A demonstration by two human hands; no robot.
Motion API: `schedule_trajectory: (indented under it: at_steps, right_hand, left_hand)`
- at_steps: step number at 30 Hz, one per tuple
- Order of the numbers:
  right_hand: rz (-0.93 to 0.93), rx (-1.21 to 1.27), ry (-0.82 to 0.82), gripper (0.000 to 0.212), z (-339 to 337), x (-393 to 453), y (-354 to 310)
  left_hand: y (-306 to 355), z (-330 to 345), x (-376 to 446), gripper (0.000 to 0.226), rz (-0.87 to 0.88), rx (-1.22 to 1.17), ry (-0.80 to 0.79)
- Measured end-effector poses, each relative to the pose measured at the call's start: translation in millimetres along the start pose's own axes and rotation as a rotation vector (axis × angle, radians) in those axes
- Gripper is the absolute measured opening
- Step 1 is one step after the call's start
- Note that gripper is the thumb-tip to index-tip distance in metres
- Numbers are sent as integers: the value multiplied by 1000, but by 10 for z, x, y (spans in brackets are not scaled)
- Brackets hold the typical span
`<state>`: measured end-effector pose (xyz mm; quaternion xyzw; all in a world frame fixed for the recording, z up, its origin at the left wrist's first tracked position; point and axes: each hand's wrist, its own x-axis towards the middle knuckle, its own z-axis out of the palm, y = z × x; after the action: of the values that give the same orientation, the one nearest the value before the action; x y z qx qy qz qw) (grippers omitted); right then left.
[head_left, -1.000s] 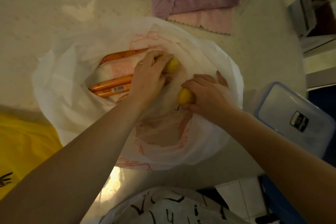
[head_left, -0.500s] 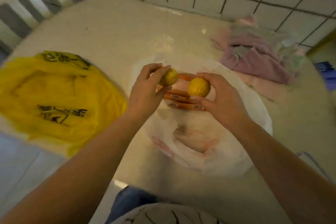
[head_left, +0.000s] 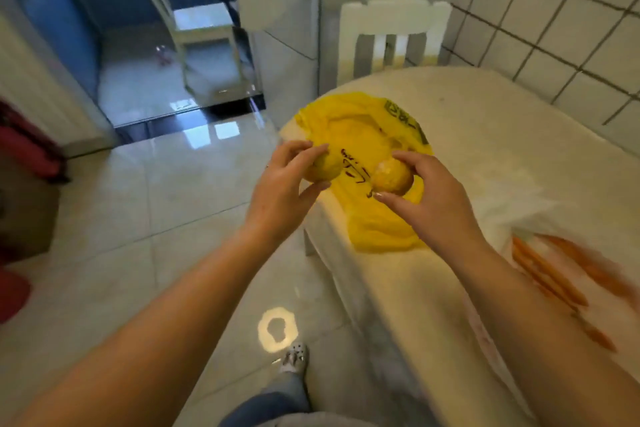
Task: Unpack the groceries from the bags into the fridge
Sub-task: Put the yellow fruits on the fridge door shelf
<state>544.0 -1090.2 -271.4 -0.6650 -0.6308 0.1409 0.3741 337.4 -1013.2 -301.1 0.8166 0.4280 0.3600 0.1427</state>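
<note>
Since a second ago you have lifted both fruits out of the white bag and turned left, so the floor and doorway now fill the left of the view and the table runs down the right. Your left hand (head_left: 280,198) has its fingers and thumb curled round a yellow round fruit (head_left: 323,166), held in the air above the near-left edge of the table (head_left: 485,121). Your right hand (head_left: 433,201) grips a second yellow fruit (head_left: 393,177) just to the right of the first, fingers arched over its top and thumb beneath; a pale patch shows on its upper left. The two fruits are near each other but do not touch.

Behind and below them a crumpled yellow bag (head_left: 374,225) with dark printing lies on the table, reaching its near-left corner. To the right, the white bag (head_left: 519,198) is spread flat on the tabletop, and several orange sausage-like sticks (head_left: 547,274) lie at its near end, blurred by motion.

A white slatted chair (head_left: 391,31) stands at the far end of the table against the tiled wall (head_left: 540,10). The glossy tiled floor (head_left: 156,204) lies to the left, with your shoe (head_left: 294,357) near the bottom of the view. The fridge cannot be made out with certainty.
</note>
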Motion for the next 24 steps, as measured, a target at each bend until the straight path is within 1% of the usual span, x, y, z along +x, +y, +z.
schedule_trajectory:
  at_steps: [4, 7, 14, 18, 24]
  right_hand:
    - [-97, -19, -74, 60, 506, 324, -399]
    - [-151, -20, -109, 60, 919, 635, -693]
    - [-218, -17, -149, 60, 1976, 1503, -1485]
    - [-256, -1, -131, 60, 2496, 2024, -1892]
    - [-313, 34, -123, 59, 3051, 2880, -2256]
  left_hand:
    - [-473, -382, -127, 52, -126, 39, 59]
    - [-867, -659, -95, 52, -188, 56, 92]
    - [-2073, -1534, 181, 54, -229, 96, 135]
    - [-2754, -1992, 451, 54, -234, 111, 156]
    - [-3494, -2302, 1011, 55, -254, 109, 221]
